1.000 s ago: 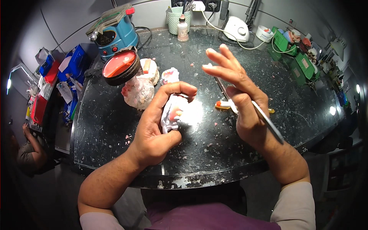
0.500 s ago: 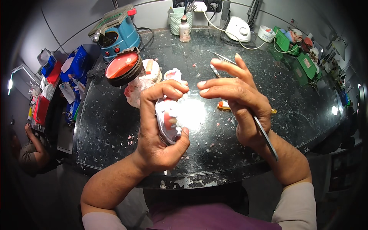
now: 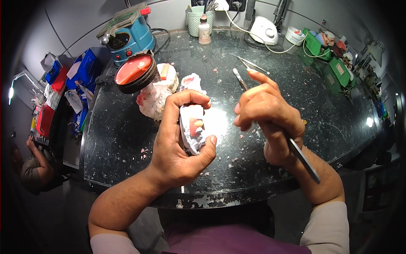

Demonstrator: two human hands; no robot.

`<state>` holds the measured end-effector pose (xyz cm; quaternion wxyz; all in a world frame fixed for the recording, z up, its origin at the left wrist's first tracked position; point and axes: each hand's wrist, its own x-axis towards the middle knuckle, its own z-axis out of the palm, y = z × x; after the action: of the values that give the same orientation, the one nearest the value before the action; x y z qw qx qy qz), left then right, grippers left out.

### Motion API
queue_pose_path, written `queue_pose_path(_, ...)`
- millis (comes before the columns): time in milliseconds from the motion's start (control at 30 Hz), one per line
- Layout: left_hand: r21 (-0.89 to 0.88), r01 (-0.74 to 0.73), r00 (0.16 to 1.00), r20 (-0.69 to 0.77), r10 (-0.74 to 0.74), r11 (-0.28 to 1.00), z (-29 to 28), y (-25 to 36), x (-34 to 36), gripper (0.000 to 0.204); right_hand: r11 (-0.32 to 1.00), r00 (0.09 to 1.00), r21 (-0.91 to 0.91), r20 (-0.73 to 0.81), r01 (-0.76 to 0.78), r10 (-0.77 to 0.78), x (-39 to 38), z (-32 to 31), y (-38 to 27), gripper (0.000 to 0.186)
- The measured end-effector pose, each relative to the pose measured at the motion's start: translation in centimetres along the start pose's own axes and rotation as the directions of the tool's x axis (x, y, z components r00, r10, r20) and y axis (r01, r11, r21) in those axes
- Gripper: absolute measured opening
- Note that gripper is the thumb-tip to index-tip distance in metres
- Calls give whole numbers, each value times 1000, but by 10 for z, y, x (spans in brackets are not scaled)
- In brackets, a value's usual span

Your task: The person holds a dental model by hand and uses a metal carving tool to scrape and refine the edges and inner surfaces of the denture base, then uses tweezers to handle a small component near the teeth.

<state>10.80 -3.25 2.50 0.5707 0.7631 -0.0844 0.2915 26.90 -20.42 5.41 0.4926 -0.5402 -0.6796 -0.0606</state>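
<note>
My left hand [image 3: 167, 158] is wrapped round a white plaster dental model [image 3: 185, 120], fingers over its far end and thumb at its near end. Pink wax [image 3: 193, 127] with a yellowish tooth shows on the model's right side. Just to the right, my right hand [image 3: 272, 112] is closed round a slim metal wax spatula [image 3: 305, 161]. One end of the spatula sticks out beyond the curled fingers, and the other slants back over the wrist. The hands are apart, and the spatula does not touch the model.
Left of centre, a round pan of red wax [image 3: 134, 71] stands before a blue machine [image 3: 132, 40]. Plaster pieces [image 3: 151, 101] lie beneath it. Tweezers [image 3: 253, 64], a bottle [image 3: 204, 34] and a white dial device [image 3: 263, 30] are farther back. Green bins [image 3: 338, 70] line the right.
My left hand has turned the model, so its pink wax and tooth show more clearly. My right hand has drawn away to the right with the spatula, its fingers more curled.
</note>
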Motion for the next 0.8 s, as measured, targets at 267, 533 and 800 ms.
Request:
queue_pose_path(267, -81, 95, 995, 8, -95, 992, 0, 4, 1, 60, 957, 990, -284, -110, 58, -92, 5, 9, 1, 28)
queue_pose_path(533, -19, 232, 973, 10, -232, 972, -1, 10, 6, 75, 986, 989, -87, 29, -140, 143, -6, -8, -1, 40)
queue_pose_path(800, -28, 275, 957, -92, -277, 961, 3, -9, 4, 70, 945, 974, -322, 225, 52, 23, 5, 16, -1, 39)
